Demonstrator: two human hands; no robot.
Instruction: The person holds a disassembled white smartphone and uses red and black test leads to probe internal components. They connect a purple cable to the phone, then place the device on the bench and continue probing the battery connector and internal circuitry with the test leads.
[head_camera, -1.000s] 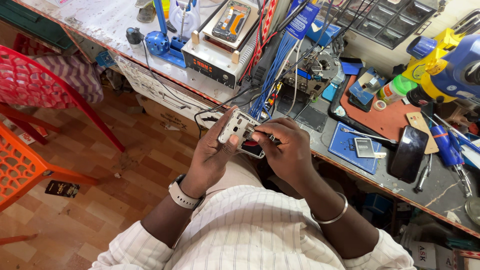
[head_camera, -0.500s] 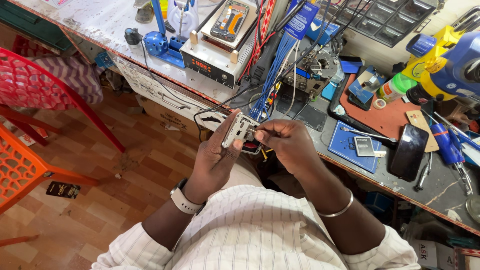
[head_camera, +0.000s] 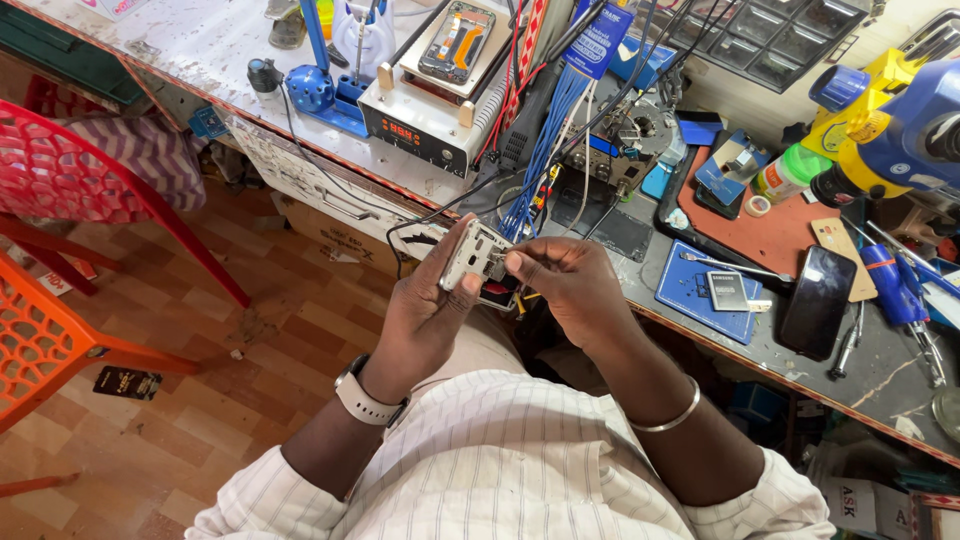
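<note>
My left hand (head_camera: 425, 310) grips a small opened phone body (head_camera: 474, 254), silver-white, held up in front of the workbench edge. My right hand (head_camera: 567, 290) is pinched against the phone's right side, thumb and fingertips touching it; a thin tool may be in the fingers but I cannot make it out. A pale watch (head_camera: 365, 401) is on my left wrist and a metal bangle (head_camera: 668, 420) on my right. Both sleeves are white with fine stripes.
The workbench (head_camera: 700, 330) holds a white heating station (head_camera: 430, 110) with a phone on top, a bundle of blue cables (head_camera: 545, 150), a blue mat (head_camera: 715, 290), a dark phone (head_camera: 815, 300), screwdrivers (head_camera: 890, 290) and a blue-yellow machine (head_camera: 900, 120). Red (head_camera: 90, 180) and orange (head_camera: 50, 340) chairs stand at left.
Both hands have stayed close together on the phone body, shifting slightly up and right. The right fingers have closed in on the phone's edge.
</note>
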